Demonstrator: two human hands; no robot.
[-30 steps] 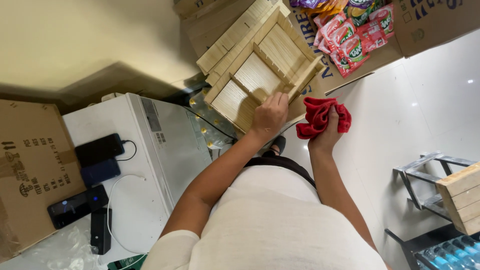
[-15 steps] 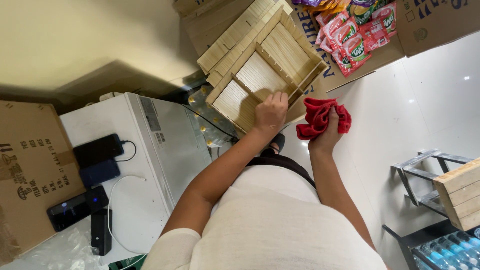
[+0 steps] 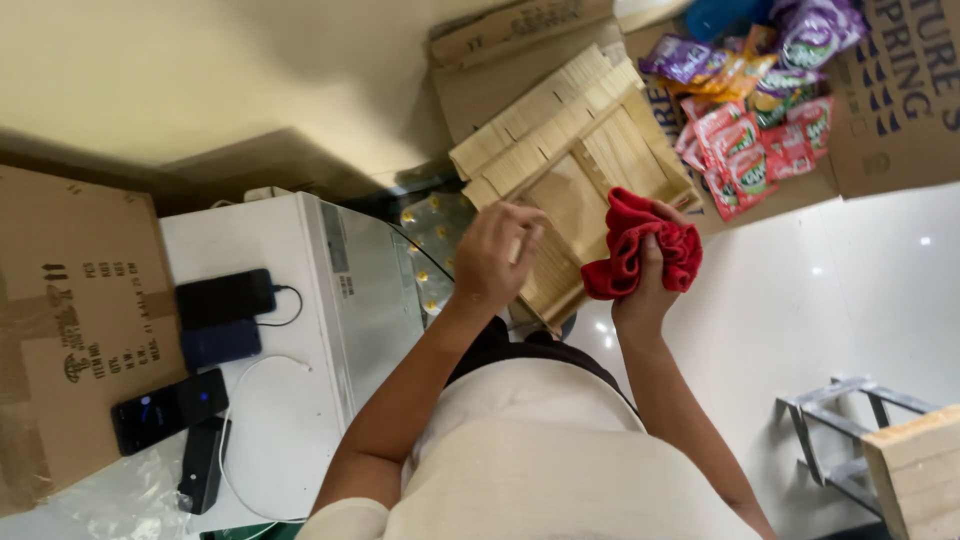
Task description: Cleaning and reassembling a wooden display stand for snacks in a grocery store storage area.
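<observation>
Right hand [image 3: 645,290] now pressing bunched red cloth [image 3: 640,255] onto wooden tray [image 3: 570,170]; left hand [image 3: 497,255] lifting off, fingers loosely open, empty.

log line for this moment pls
left hand: on wood frame | right hand: holds red cloth against frame | phones on white unit

Light was bright and even, coming from overhead indoor lamps. Small hard glints sat on the glossy white floor [image 3: 850,290], and a soft sheen ran down the metal side of the white appliance [image 3: 370,300]. A deep shadow pooled against the wall [image 3: 200,90] behind that appliance. The left hand [image 3: 497,258] was smeared with motion blur, fingers soft; the red cloth [image 3: 640,245] looked a little sharper. The wide lens bent the edges, and the corners were stretched and slightly soft.
</observation>
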